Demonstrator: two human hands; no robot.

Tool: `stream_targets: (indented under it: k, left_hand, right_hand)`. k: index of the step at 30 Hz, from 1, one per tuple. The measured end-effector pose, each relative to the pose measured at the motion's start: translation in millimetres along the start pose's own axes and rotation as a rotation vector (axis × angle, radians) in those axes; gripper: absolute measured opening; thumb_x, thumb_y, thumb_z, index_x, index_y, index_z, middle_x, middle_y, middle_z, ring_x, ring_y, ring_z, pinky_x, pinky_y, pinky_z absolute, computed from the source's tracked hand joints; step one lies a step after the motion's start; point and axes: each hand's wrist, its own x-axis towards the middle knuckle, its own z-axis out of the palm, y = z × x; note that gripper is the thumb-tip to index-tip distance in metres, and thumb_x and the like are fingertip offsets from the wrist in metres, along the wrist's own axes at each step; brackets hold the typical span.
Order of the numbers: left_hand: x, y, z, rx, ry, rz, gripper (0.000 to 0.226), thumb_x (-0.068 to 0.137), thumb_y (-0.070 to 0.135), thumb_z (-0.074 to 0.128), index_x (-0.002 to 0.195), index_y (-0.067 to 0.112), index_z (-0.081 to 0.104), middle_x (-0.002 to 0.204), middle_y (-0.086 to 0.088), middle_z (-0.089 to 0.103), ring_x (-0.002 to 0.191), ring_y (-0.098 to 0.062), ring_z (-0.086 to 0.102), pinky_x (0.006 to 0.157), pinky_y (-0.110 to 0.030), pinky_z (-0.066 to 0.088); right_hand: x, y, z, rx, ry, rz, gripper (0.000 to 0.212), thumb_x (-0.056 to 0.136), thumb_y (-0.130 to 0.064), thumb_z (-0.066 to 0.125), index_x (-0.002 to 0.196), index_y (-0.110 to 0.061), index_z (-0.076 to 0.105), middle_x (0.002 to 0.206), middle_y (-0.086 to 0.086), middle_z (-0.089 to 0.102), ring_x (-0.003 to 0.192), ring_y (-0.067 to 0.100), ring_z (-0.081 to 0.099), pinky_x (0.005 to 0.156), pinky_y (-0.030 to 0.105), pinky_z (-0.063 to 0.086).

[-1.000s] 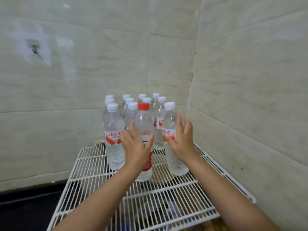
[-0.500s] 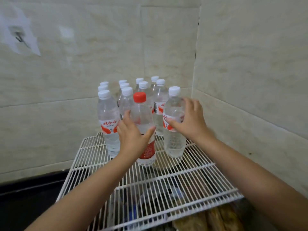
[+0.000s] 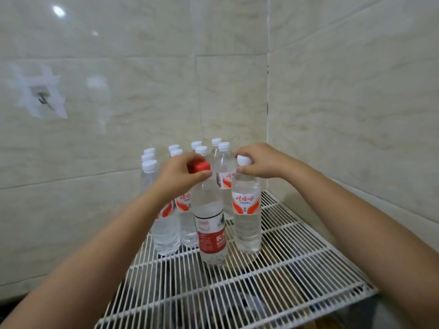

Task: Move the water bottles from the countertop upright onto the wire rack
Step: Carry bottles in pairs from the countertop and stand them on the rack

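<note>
Hands pinch bottle necks: left hand (image 3: 180,173) hides red-capped bottle (image 3: 210,224) shoulder, right hand (image 3: 261,161) apparently grips white-capped bottle (image 3: 245,217).

I see two walls of large pale marbled tiles (image 3: 147,55) meeting in a corner seam (image 3: 268,91) at about one o'clock. At ten o'clock, a small dark hook (image 3: 44,100) sits in a ragged patch of white residue (image 3: 40,91) on the left wall. A bright light reflection (image 3: 58,11) glints at eleven o'clock. A dark strip (image 3: 9,300) shows at eight o'clock.
</note>
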Motion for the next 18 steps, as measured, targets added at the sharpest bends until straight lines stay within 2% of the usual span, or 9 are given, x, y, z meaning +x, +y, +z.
stream_targets:
  k: [2, 4, 7, 10, 13, 18]
  left_hand:
    - [-2.2, 0.8, -4.7, -0.12, -0.142, -0.003, 0.046, 0.083, 0.014, 0.062, 0.126, 0.011, 0.048, 0.112, -0.003, 0.058, 0.098, -0.012, 0.054, 0.084, -0.024, 0.042]
    - [-0.5, 3.2, -5.7, -0.097, -0.208, -0.007, 0.045, 0.087, 0.014, 0.056, 0.13, 0.013, 0.044, 0.121, -0.005, 0.055, 0.1, -0.011, 0.051, 0.085, -0.023, 0.039]
    - [1.7, 21.7, -13.8, 0.095, -0.152, 0.071, 0.047, 0.085, 0.027, 0.059, 0.129, 0.017, 0.044, 0.111, 0.001, 0.054, 0.095, -0.011, 0.049, 0.082, -0.025, 0.038]
    - [6.7, 26.9, -6.2, 0.248, -0.061, 0.066, 0.049, 0.077, 0.035, 0.067, 0.121, 0.018, 0.05, 0.11, -0.002, 0.061, 0.094, -0.018, 0.056, 0.083, -0.033, 0.048]
    - [10.7, 29.4, -0.8, 0.271, -0.003, 0.045, 0.041, 0.077, 0.031, 0.067, 0.114, 0.017, 0.055, 0.111, -0.006, 0.064, 0.098, -0.022, 0.058, 0.086, -0.039, 0.05]
    - [25.2, 36.7, 0.8, 0.236, -0.038, 0.057, 0.028, 0.081, 0.016, 0.064, 0.108, 0.009, 0.06, 0.111, -0.011, 0.064, 0.098, -0.023, 0.056, 0.08, -0.03, 0.042]
  right_hand:
    - [-4.3, 0.5, -4.4, 0.03, -0.086, -0.051, 0.032, 0.086, -0.018, 0.056, 0.118, -0.012, 0.056, 0.116, 0.01, 0.061, 0.091, 0.016, 0.049, 0.073, 0.022, 0.03]
    - [-2.1, -1.9, -8.8, 0.015, -0.117, -0.055, 0.04, 0.087, -0.018, 0.055, 0.126, -0.014, 0.05, 0.127, 0.008, 0.057, 0.103, 0.019, 0.051, 0.078, 0.022, 0.034]
    - [-6.1, -13.8, -23.2, -0.076, -0.05, -0.078, 0.045, 0.088, -0.022, 0.053, 0.132, -0.015, 0.044, 0.133, 0.01, 0.052, 0.118, 0.026, 0.048, 0.092, 0.029, 0.037]
    - [-3.0, -15.7, -24.6, -0.077, -0.047, -0.045, 0.048, 0.088, -0.024, 0.055, 0.133, -0.015, 0.042, 0.139, 0.008, 0.048, 0.124, 0.024, 0.045, 0.097, 0.029, 0.036]
    - [-3.4, -13.8, -24.0, -0.045, -0.018, -0.018, 0.047, 0.087, -0.022, 0.057, 0.132, -0.014, 0.044, 0.139, 0.007, 0.048, 0.126, 0.023, 0.044, 0.099, 0.029, 0.035]
    - [3.0, -7.5, -19.9, 0.027, 0.031, 0.019, 0.045, 0.085, -0.017, 0.058, 0.129, -0.012, 0.048, 0.136, 0.009, 0.05, 0.124, 0.024, 0.047, 0.099, 0.03, 0.037]
